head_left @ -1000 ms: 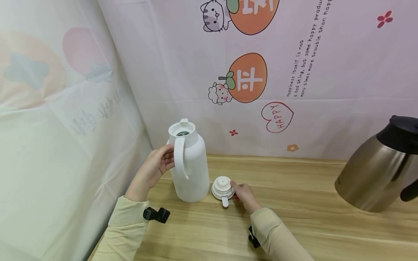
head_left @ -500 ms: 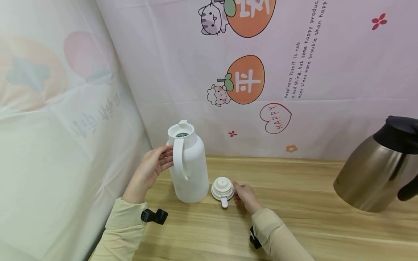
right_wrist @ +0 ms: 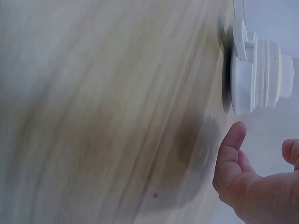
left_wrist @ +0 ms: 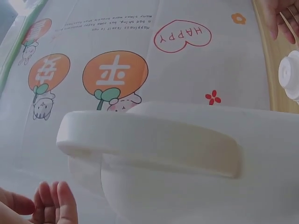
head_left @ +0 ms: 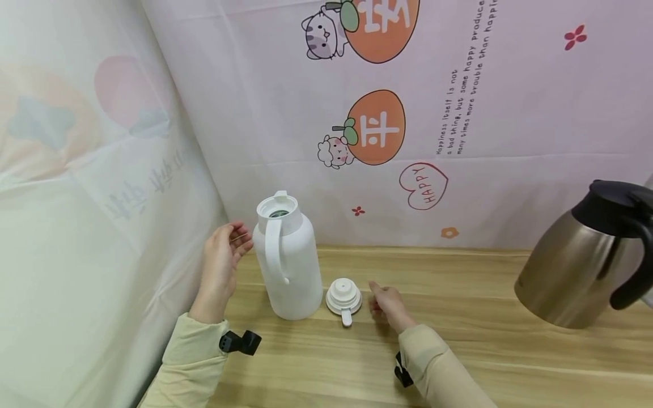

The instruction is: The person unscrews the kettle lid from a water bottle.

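Observation:
A white thermos jug stands upright without its lid, its mouth uncovered and its handle turned toward me. Just left of the jug is my left hand, apart from it, with relaxed fingers and nothing held; the left wrist view shows these fingers below the jug's neck. The white lid lies on the table to the right of the jug, stepped plug side up. My right hand hovers beside the lid without touching it. In the right wrist view its fingers and thumb are apart, with a small gap to the lid.
A steel jug with a black top and handle stands on the right of the wooden table. Printed cloth hangs behind and on the left side, close to my left arm.
My left hand has come off the thermos jug's handle and moved left. The right hand has let go of the lid and drawn slightly right. The view has shifted a little.

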The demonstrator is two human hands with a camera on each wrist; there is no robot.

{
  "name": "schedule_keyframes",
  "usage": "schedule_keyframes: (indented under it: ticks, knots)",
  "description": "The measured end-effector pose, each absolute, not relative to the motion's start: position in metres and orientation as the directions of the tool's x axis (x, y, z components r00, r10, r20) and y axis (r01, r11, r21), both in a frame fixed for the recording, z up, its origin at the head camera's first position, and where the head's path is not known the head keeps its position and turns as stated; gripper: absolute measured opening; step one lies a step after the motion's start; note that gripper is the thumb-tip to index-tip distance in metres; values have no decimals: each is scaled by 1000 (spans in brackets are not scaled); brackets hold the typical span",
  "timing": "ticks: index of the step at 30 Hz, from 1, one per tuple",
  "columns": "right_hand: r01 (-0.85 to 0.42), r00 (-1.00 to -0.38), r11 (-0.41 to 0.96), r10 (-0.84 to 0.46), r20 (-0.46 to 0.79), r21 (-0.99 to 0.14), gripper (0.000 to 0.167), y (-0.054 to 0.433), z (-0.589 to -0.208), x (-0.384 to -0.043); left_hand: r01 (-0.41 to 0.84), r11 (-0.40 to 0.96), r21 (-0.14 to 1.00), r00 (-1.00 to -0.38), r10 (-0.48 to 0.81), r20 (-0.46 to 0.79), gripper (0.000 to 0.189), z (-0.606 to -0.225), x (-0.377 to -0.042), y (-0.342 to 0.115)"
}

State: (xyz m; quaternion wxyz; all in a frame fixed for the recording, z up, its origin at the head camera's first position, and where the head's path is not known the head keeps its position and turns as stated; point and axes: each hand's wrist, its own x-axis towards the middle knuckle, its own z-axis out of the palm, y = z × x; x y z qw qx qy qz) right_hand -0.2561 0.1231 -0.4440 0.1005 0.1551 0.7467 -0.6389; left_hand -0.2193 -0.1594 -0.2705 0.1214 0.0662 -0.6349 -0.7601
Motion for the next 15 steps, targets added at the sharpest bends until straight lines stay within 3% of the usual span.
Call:
schedule_keyframes:
  ticks: [9,15]
  knots:
    - [364,-930,103,100,-354,-926,53,143,-439,-256,280,-166,946,-902,-384,199,24,-264,-211,-137]
    - [352,-936,135,79,-344,-926,61,159,-430,-254,284,-121,951,-920,-312,235,25,-261,-205,-119]
